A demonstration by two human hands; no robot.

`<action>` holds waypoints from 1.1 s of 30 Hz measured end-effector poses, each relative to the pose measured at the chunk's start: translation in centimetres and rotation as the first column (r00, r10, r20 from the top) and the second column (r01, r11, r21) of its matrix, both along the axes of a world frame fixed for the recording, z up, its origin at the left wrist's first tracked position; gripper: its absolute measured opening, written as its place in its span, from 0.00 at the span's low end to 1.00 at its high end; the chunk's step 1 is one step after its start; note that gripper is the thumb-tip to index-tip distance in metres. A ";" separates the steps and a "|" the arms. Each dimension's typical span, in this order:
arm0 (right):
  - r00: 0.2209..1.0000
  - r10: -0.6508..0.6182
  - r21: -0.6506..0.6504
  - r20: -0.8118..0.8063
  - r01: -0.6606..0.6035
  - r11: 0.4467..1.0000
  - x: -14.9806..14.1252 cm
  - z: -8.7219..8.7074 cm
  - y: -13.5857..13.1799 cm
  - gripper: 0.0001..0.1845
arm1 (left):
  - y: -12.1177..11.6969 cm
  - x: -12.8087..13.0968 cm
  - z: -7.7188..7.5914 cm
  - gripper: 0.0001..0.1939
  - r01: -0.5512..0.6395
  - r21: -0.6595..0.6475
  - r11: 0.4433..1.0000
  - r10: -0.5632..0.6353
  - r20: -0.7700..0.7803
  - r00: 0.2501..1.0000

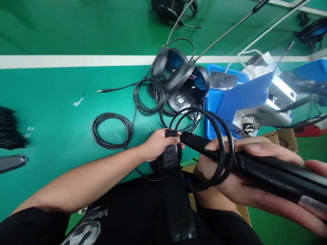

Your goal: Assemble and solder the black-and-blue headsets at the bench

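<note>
My left hand (159, 144) grips the end of a black padded headset band (173, 190), which hangs down toward my lap. A small copper-coloured contact shows at the band's end by my fingers. My right hand (255, 173) closes around a long black headset part (265, 170), its exact kind unclear. Loops of black cable (224, 149) circle this part and pass close to both hands. Beyond my hands, two headset ear cups with blue inner sides (178, 69) lie on the green mat with their wires exposed.
A coil of black cable (111, 131) and a cable with a gold jack plug (104, 91) lie on the green bench (63, 88). A blue plastic bin (217, 115) and a silver machine (260, 115) stand at right. A black bundle (9, 129) lies at far left.
</note>
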State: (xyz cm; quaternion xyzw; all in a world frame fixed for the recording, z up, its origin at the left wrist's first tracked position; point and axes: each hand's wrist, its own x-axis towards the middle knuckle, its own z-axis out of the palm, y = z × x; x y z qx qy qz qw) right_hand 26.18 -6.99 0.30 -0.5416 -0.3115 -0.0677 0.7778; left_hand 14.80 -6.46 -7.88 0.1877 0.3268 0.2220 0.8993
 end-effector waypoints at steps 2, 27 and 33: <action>0.991 -0.112 0.221 0.067 0.095 0.971 -0.1 0.1 0.2 0.50 | 0.0 0.0 0.1 0.16 -0.007 -0.004 1.000 0.007 -0.002 1.000; 0.941 0.318 0.222 0.116 -0.337 0.915 0.2 0.7 -2.4 0.24 | 0.2 -0.6 0.9 0.16 0.043 0.053 0.998 -0.037 -0.107 0.994; 0.981 -0.135 0.114 0.140 0.120 0.986 8.8 2.5 -4.3 0.20 | 0.5 -0.8 1.4 0.19 0.086 0.099 0.991 -0.069 -0.161 0.985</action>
